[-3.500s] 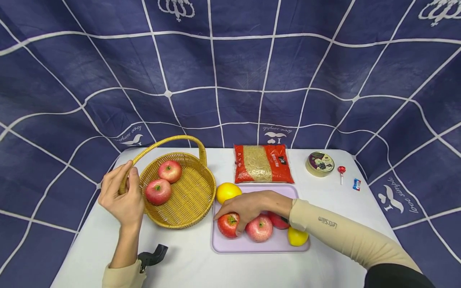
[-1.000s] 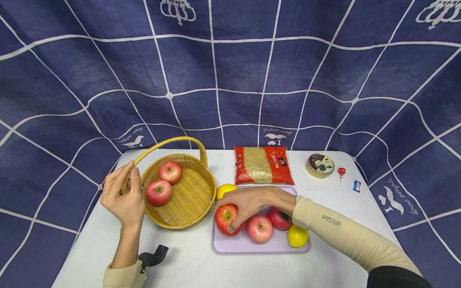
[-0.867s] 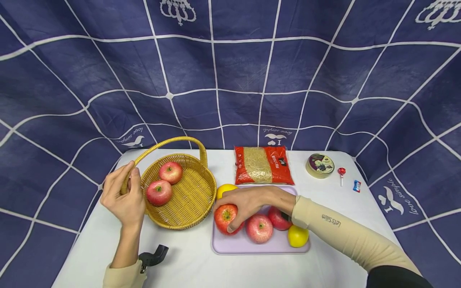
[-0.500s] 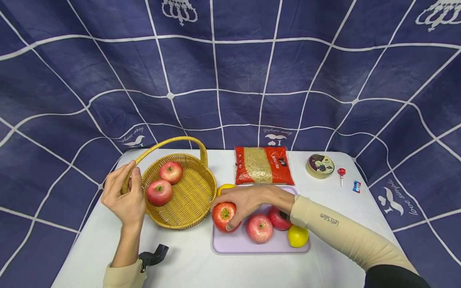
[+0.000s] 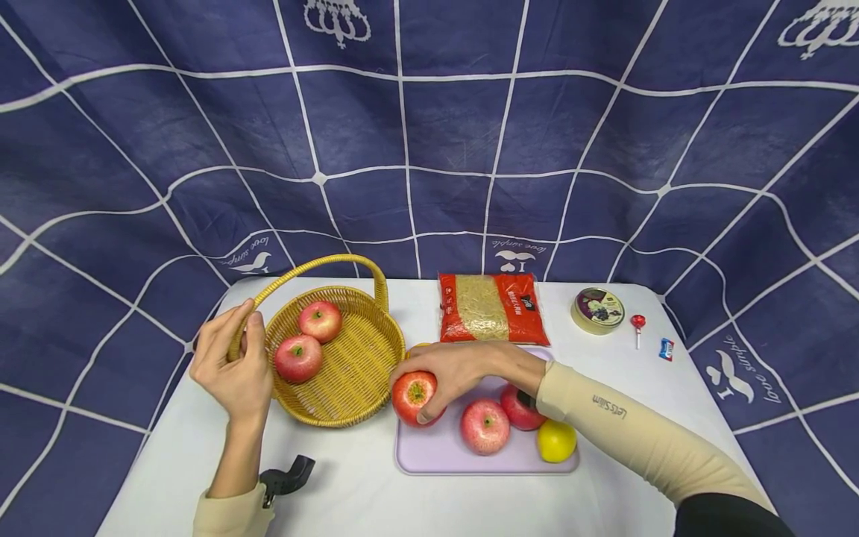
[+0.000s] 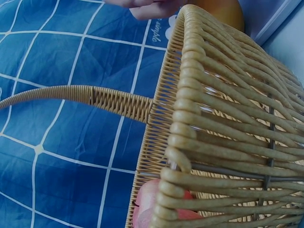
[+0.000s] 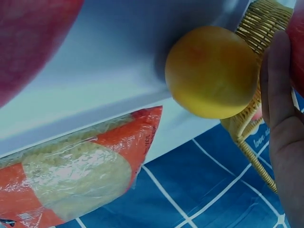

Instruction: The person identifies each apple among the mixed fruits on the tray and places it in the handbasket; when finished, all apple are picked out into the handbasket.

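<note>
My left hand (image 5: 231,365) grips the handle of a yellow wicker basket (image 5: 362,373) on the left of the table. Two apples, a rear one (image 5: 320,321) and a front one (image 5: 298,358), lie inside the basket. With its thumb and fingers curled round a red apple (image 5: 414,397), my right hand (image 5: 456,371) holds it over the left side of a lilac tray (image 5: 443,459), near the basket rim. Mostly hidden behind that hand in the head view, an orange-yellow round fruit (image 7: 212,72) shows fully in the right wrist view.
Still on the tray are a pink apple (image 5: 485,426), a partly hidden red apple (image 5: 518,409) and a yellow fruit (image 5: 557,441). Behind it lies a red packet (image 5: 493,308). A round tin (image 5: 597,310), a lollipop (image 5: 637,322) and a blue wrapped sweet (image 5: 666,349) are at the right.
My right hand has taken hold of the red apple and raised it slightly, shifting it left and away from me toward the basket. The left hand keeps its grip on the handle.
</note>
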Demonstrator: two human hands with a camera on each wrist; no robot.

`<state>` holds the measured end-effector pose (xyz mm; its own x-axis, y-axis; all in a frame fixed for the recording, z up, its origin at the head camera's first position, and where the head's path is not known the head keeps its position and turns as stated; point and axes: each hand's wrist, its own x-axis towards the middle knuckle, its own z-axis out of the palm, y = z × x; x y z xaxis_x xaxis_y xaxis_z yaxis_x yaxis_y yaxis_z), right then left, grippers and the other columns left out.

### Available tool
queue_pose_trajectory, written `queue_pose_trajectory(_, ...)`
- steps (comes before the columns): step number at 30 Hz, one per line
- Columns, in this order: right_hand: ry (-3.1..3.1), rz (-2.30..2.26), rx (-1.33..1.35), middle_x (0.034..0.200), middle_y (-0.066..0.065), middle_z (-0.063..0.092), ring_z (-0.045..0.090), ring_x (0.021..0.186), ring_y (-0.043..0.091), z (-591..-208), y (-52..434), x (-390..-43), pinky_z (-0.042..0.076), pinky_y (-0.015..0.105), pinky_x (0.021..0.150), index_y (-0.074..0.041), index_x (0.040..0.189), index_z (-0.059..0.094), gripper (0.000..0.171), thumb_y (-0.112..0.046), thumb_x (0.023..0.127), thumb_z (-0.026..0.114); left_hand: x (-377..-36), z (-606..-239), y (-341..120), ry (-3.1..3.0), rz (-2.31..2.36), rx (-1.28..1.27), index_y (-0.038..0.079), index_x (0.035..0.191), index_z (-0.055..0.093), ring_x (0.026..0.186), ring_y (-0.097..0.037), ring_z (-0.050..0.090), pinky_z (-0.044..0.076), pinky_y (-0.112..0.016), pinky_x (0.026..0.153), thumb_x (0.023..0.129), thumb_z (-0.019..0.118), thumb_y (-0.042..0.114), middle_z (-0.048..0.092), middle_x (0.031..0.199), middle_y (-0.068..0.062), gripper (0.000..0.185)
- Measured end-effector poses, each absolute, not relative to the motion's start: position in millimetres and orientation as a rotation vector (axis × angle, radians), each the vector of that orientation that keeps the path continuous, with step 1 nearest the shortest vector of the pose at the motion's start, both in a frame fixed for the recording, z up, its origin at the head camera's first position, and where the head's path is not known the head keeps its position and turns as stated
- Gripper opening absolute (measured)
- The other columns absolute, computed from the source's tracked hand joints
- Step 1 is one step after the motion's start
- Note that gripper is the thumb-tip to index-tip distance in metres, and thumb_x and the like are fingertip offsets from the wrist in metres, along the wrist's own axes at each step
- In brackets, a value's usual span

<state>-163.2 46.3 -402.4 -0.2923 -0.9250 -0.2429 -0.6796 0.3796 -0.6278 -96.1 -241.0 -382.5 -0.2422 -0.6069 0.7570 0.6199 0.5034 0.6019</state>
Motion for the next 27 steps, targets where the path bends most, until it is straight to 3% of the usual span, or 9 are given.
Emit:
queue_pose_trajectory(13, 2.065, -0.597, -1.368, 0.12, -0.018, 0.058, 0.056, 0.106, 0.002, -397.8, 38.6, -169.2, 0.049, 0.022, 0.09, -0.041, 0.136, 0.055, 0.062, -0.042, 0.078, 0.079, -94.0, -379.9, -238.6, -1.386, -1.184, -0.018, -0.009, 0.093, 0.077, 0.07, -0.01, 0.051, 0.036, -0.013, 0.058, 0.081, 0.073, -0.007, 0.069, 0.087, -0.025, 0.012)
queue_pose_trajectory(27, 2.07, -0.637, -1.381, 0.114, -0.023, 0.061, 0.059, 0.101, 0.0, -398.1, 30.1, -173.9, 0.05, 0.023, 0.089, -0.041, 0.128, 0.057, 0.054, -0.042, 0.079, 0.079, -93.0, -380.7, -238.4, -1.405, -1.184, -0.017, -0.008, 0.094, 0.078, 0.072, -0.008, 0.052, 0.036, -0.013, 0.059, 0.082, 0.073, -0.008, 0.07, 0.088, -0.025, 0.013)
